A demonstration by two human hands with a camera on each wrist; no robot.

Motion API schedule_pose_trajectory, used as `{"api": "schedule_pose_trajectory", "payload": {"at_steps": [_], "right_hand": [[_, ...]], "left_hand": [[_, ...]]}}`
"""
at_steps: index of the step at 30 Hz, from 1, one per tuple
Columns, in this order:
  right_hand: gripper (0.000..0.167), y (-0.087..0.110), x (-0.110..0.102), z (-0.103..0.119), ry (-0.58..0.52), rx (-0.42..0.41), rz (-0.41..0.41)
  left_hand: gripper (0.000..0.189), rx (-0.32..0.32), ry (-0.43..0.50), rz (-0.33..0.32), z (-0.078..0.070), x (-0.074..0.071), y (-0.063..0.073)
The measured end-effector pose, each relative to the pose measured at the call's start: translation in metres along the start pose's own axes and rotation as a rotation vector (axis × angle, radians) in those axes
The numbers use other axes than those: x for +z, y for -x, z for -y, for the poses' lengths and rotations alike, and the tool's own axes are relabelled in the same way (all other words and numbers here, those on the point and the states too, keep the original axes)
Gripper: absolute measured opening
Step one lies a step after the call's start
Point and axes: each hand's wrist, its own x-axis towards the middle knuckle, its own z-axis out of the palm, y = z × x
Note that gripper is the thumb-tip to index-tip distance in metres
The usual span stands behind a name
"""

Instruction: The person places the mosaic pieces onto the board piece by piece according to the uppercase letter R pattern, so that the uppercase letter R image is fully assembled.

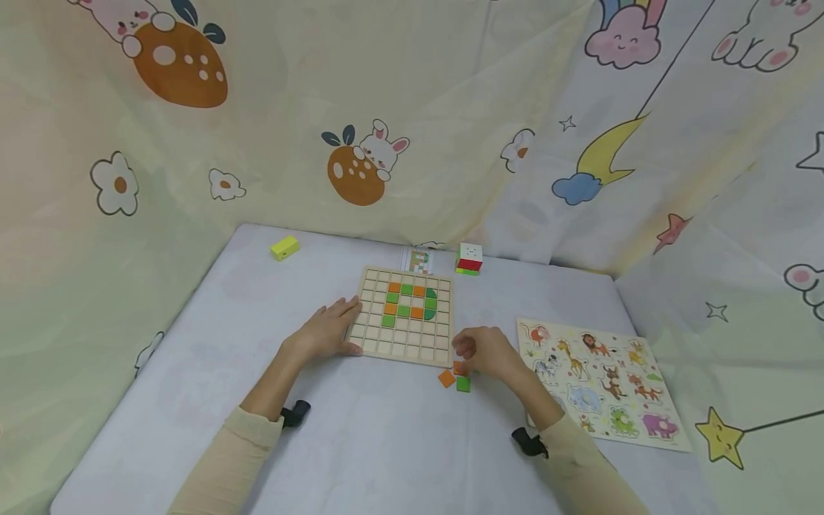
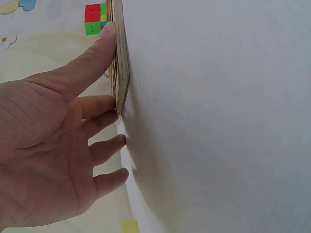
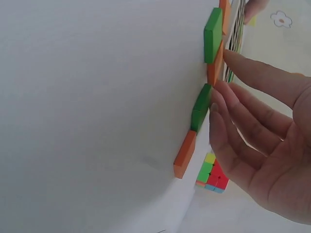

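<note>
A square wooden grid board [image 1: 399,345] lies on the table, with green and orange tiles set in some of its cells, two of the green ones rounded. My left hand [image 1: 328,329] rests against the board's left edge, its thumb along the near side in the left wrist view. To the right of the board, my right hand [image 1: 484,350] reaches down to a few loose tiles, its fingers bent loosely. An orange tile [image 3: 215,68] lies by the thumb tip and a green tile [image 3: 200,109] by the fingers. Other loose tiles include an orange one [image 1: 447,378] and a green one [image 1: 463,385].
Behind the board lie a small printed pattern card [image 1: 421,262] and a puzzle cube [image 1: 471,256]. A yellow block [image 1: 285,248] sits at the back left. An animal picture board [image 1: 560,379] lies to the right. Printed cloth [image 1: 277,107] hangs behind the table.
</note>
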Motion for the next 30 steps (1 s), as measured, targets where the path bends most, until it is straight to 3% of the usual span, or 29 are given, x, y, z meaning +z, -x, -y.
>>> {"api": "schedule_pose_trajectory", "payload": {"at_steps": [30], "right_hand": [[0.048, 0.001, -0.001, -0.008, 0.0, -0.052, 0.034]], "left_hand": [[0.103, -0.018, 0.014, 0.001, 0.003, 0.006, -0.003]]}}
